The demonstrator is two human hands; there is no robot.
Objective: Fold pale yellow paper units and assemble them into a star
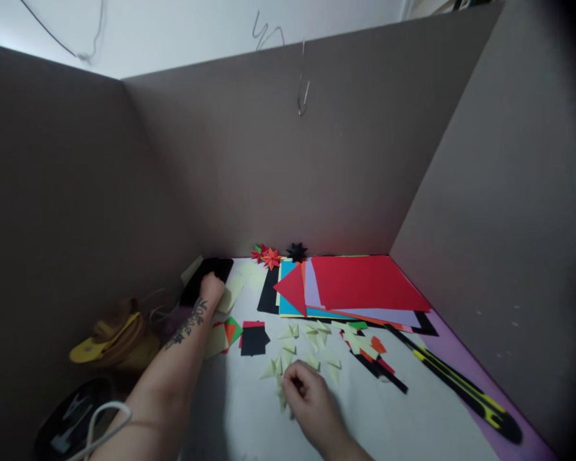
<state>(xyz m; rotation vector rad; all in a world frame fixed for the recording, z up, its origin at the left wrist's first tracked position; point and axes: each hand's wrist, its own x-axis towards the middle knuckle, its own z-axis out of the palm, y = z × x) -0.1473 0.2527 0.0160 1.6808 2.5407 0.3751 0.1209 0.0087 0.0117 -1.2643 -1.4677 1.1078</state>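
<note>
My left hand (pixel 212 287) reaches to the far left of the table, its fingers curled over a flat black object (pixel 224 267) that I cannot name for sure. No held thing shows in it. Nearer to me, my right hand (pixel 308 400) hovers or rests at the middle with its fingers curled in, and no held thing is visible. Small folded pieces of pale yellow paper (pixel 333 362) lie scattered just beyond it, one close by its fingertips. Left of them are a stack of black paper squares (pixel 253 340) and some pale yellow sheets (pixel 214 340).
Large red sheets (pixel 365 282) lie stacked at the back right. Folded paper stars, one orange (pixel 271 258) and one black (pixel 297 251), stand at the rear panel. A yellow-and-black box cutter (pixel 461 381) lies at right, beside paper strips (pixel 379 371). A yellow-brown bag-like item (pixel 125 346) sits left.
</note>
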